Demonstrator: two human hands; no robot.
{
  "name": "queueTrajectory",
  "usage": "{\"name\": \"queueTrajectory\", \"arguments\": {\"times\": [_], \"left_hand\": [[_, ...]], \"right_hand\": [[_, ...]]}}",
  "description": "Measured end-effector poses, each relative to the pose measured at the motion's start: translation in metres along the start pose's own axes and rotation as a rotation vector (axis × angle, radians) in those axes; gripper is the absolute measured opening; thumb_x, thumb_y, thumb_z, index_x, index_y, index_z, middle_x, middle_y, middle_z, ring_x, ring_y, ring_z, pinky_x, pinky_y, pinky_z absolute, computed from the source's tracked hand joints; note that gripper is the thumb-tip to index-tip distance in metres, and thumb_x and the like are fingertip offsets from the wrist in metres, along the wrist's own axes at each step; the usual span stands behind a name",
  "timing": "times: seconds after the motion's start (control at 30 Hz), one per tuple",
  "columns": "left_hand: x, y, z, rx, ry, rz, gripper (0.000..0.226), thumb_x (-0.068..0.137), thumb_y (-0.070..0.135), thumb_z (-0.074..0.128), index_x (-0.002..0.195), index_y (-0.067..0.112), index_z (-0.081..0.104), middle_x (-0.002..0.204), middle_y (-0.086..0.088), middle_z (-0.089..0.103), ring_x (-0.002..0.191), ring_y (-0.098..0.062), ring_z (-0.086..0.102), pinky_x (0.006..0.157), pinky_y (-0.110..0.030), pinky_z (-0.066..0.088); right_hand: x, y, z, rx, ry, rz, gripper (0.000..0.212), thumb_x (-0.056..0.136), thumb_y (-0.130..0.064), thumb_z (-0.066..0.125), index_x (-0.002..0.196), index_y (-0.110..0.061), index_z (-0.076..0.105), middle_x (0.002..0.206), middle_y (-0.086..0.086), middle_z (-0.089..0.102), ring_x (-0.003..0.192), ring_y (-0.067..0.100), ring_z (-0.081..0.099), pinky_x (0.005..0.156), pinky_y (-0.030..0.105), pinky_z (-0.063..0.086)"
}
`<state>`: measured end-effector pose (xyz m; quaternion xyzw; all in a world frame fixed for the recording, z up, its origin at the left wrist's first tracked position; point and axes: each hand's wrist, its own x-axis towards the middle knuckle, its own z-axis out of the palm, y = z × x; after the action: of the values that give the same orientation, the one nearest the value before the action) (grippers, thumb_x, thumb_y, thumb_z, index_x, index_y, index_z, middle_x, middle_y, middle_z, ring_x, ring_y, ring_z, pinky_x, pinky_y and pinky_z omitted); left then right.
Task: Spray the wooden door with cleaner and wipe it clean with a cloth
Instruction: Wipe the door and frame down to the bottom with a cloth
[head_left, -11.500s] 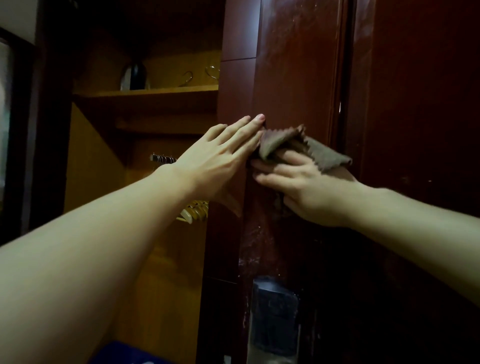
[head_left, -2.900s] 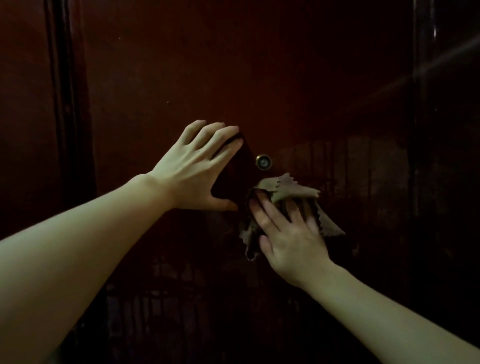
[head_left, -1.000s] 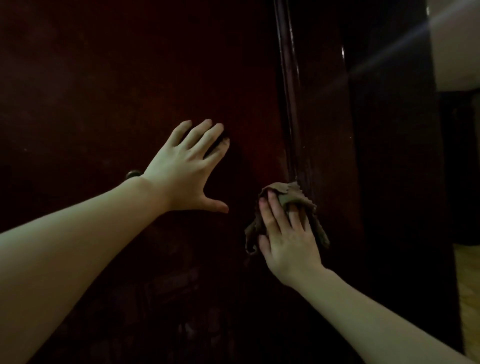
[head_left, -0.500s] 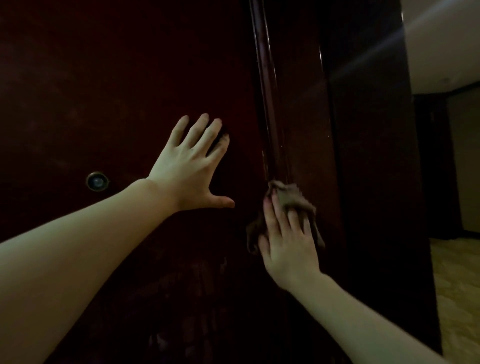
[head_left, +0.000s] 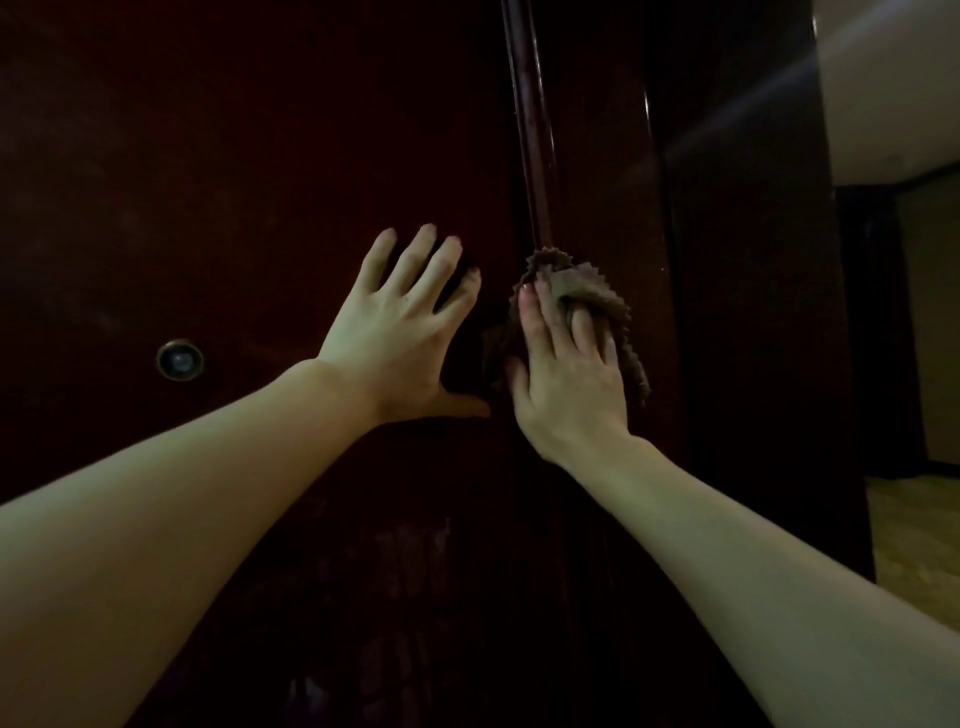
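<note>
Cloth (head_left: 587, 296) mostly hidden under right hand (head_left: 566, 374), only zigzag edges showing. Door (head_left: 234, 182) cut off at top, left and bottom frame edges. Both forearms cropped at bottom edge.

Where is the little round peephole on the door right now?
In the head view the peephole sits on the left side of the wooden door, level with the left wrist and well left of the left hand.

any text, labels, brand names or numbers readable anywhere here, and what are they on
None: no readable text shows in this view.
The wooden door bears no words or numbers.
The peephole has no legible marking.
The cloth under the right hand shows no tag or brand.
The left hand lies flat on bare wood.
</note>
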<state>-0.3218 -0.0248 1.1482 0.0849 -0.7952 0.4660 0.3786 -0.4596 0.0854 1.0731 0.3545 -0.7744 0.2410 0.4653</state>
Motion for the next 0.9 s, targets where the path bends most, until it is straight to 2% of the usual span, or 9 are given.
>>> {"name": "queueTrajectory", "arguments": {"times": [0.1, 0.2, 0.3, 0.47, 0.63, 0.73, 0.9], "left_hand": [[0.000, 0.002, 0.000, -0.005, 0.001, -0.007, 0.122, 0.061, 0.094, 0.021, 0.152, 0.012, 0.018, 0.159, -0.017, 0.010, 0.148, -0.035, 0.002, 0.118, -0.054, 0.001], [0.000, 0.001, 0.001, 0.010, -0.007, -0.010, 0.122, 0.063, 0.094, 0.026, 0.153, 0.013, 0.011, 0.160, -0.016, 0.003, 0.148, -0.035, -0.004, 0.118, -0.053, -0.002], [0.000, 0.002, 0.002, 0.013, 0.001, -0.013, 0.123, 0.063, 0.095, 0.028, 0.153, 0.013, 0.010, 0.160, -0.016, 0.002, 0.148, -0.034, -0.005, 0.117, -0.053, -0.004], [0.000, 0.003, 0.003, -0.011, 0.012, -0.025, 0.122, 0.062, 0.094, 0.030, 0.152, 0.013, 0.015, 0.159, -0.016, 0.005, 0.148, -0.035, -0.003, 0.117, -0.054, -0.003], [0.000, 0.004, 0.003, -0.028, 0.023, -0.020, 0.122, 0.062, 0.093, 0.028, 0.152, 0.012, 0.018, 0.159, -0.017, 0.009, 0.147, -0.036, 0.001, 0.117, -0.054, -0.003], [0.000, 0.005, 0.005, -0.037, 0.021, -0.022, 0.121, 0.063, 0.093, 0.029, 0.152, 0.012, 0.014, 0.159, -0.017, 0.005, 0.148, -0.036, -0.002, 0.118, -0.054, -0.003], [-0.001, 0.010, 0.006, -0.035, 0.010, -0.040, 0.125, 0.063, 0.094, 0.033, 0.153, 0.012, 0.008, 0.160, -0.017, 0.000, 0.147, -0.037, -0.007, 0.118, -0.056, -0.004]], "right_hand": [[-0.036, 0.004, 0.018, -0.003, 0.020, 0.000, 0.071, 0.092, -0.045, 0.026, 0.155, -0.013, 0.015, 0.164, 0.002, 0.008, 0.143, 0.030, 0.023, 0.113, 0.054, 0.026], [-0.089, 0.019, 0.039, -0.014, -0.044, -0.049, 0.068, 0.090, -0.042, 0.036, 0.150, -0.010, 0.029, 0.161, 0.005, 0.021, 0.132, 0.032, 0.037, 0.105, 0.057, 0.039], [-0.114, 0.024, 0.046, -0.008, -0.089, -0.058, 0.066, 0.088, -0.042, 0.039, 0.147, -0.011, 0.036, 0.159, 0.004, 0.026, 0.126, 0.030, 0.041, 0.102, 0.055, 0.041], [-0.069, 0.022, 0.029, -0.015, -0.016, -0.057, 0.065, 0.090, -0.042, 0.034, 0.147, -0.011, 0.037, 0.160, 0.002, 0.023, 0.130, 0.033, 0.038, 0.106, 0.056, 0.038], [-0.019, 0.010, 0.011, 0.006, 0.028, -0.003, 0.068, 0.093, -0.042, 0.027, 0.155, -0.017, 0.015, 0.164, -0.007, 0.000, 0.143, 0.029, 0.020, 0.115, 0.051, 0.021], [-0.043, 0.011, 0.025, 0.022, 0.029, 0.003, 0.069, 0.094, -0.041, 0.028, 0.155, -0.015, 0.014, 0.164, -0.005, 0.000, 0.144, 0.032, 0.019, 0.116, 0.051, 0.018], [-0.113, 0.023, 0.050, -0.020, -0.057, -0.069, 0.070, 0.091, -0.040, 0.036, 0.152, -0.009, 0.023, 0.163, 0.004, 0.011, 0.138, 0.035, 0.029, 0.113, 0.055, 0.029]]}}
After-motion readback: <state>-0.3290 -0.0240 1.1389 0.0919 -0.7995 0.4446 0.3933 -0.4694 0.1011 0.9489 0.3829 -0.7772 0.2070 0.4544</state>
